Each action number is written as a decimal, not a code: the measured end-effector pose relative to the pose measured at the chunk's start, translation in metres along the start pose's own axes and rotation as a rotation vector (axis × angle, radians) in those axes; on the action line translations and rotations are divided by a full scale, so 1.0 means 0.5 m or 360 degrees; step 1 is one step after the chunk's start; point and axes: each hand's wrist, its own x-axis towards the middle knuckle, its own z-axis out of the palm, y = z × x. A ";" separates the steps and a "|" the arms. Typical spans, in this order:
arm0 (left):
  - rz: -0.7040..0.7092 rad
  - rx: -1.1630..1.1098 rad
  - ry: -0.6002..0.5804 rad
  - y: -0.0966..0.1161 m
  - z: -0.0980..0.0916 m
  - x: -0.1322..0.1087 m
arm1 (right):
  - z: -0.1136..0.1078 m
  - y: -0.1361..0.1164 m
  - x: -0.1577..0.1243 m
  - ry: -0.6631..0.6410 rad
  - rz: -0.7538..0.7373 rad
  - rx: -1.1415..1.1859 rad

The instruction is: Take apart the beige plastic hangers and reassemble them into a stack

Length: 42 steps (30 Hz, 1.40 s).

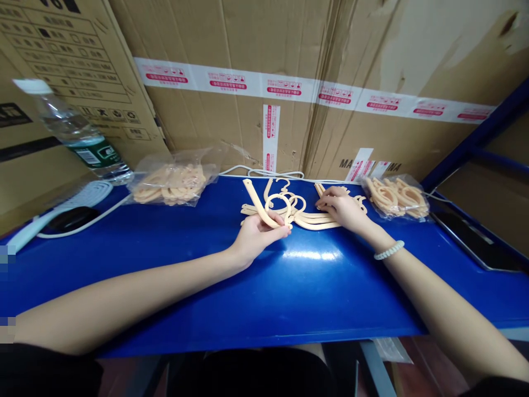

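Left-hand grip (255, 236): a curved, peach-coloured, apparently plastic hanger piece (257, 202) is clasped above the glossy blue desk (248, 309); judged light, stiff, smooth, best held mid-curve. Right-hand grip (339, 205): placed at similar loose pieces (317, 225); hold cannot be told.

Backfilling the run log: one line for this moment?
left hand: holds hanger part | right hand: at loose hanger parts, grip unclear | nearby: left bag, right bag, bottle

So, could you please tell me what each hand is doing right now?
Left hand: closed, holding a hanger piece.
Right hand: fingers bent at the other hanger pieces; whether it grips one cannot be told.
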 end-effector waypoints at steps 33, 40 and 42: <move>0.0183 0.0260 -0.0340 0.008 -0.008 -0.002 | 0.028 -0.239 -0.059 0.0129 0.0861 0.2173; 0.0240 0.0257 -0.0473 0.008 -0.011 -0.002 | 0.026 -0.236 -0.056 -0.0148 0.0701 0.2029; 0.0243 0.0261 -0.0501 0.009 -0.010 -0.002 | 0.025 -0.238 -0.055 -0.0187 0.0665 0.2056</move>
